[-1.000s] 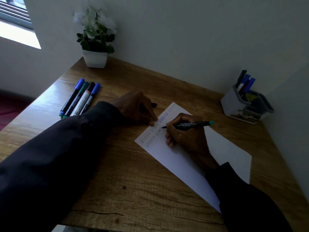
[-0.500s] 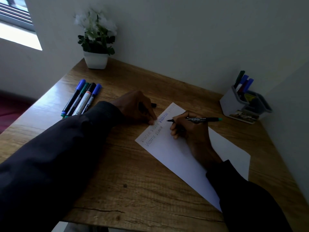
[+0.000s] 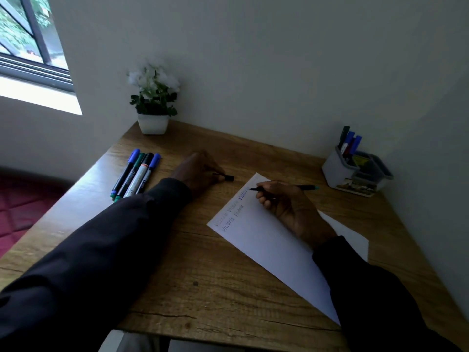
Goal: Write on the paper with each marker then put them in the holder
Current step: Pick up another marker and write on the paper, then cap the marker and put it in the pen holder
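The right hand (image 3: 286, 203) is pinching a teal-ended marker (image 3: 303, 187) low on its barrel, light, stiff and probably slick, its tip hovering at the far corner of the paper (image 3: 266, 241) while the left hand (image 3: 199, 171) is gripping a black cap (image 3: 229, 178).

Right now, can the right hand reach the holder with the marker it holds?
Probably yes: only bare table lies between the right hand and the holder. The marker is uncapped, though; the cap is in the left hand.
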Tool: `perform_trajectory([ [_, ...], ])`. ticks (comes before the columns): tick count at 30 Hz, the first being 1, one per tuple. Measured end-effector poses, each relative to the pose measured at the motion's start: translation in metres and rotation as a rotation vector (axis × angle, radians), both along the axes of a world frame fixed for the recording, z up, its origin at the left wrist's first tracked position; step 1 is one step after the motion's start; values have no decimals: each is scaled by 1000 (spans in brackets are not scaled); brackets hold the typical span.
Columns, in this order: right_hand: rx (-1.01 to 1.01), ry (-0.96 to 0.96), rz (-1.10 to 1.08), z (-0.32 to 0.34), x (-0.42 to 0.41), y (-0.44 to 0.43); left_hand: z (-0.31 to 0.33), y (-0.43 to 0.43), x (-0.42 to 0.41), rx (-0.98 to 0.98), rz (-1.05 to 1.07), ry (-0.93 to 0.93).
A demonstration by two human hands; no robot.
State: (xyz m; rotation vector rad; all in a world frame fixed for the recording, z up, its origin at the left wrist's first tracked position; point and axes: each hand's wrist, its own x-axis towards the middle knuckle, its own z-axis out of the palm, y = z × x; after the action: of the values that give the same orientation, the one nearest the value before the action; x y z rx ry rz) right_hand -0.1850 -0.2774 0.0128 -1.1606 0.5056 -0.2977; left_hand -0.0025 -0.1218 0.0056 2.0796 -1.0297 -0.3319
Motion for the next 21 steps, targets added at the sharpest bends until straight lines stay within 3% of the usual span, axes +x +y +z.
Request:
perform_trajectory([
  [4, -3, -62, 29, 18, -4, -7, 3, 6, -3, -60, 10, 34],
  [11, -369, -242, -24, 36, -28, 10, 17, 37, -41, -384, 8, 223],
  [21, -513, -344, 7, 37, -58, 43, 26, 69, -64, -447, -104, 56],
])
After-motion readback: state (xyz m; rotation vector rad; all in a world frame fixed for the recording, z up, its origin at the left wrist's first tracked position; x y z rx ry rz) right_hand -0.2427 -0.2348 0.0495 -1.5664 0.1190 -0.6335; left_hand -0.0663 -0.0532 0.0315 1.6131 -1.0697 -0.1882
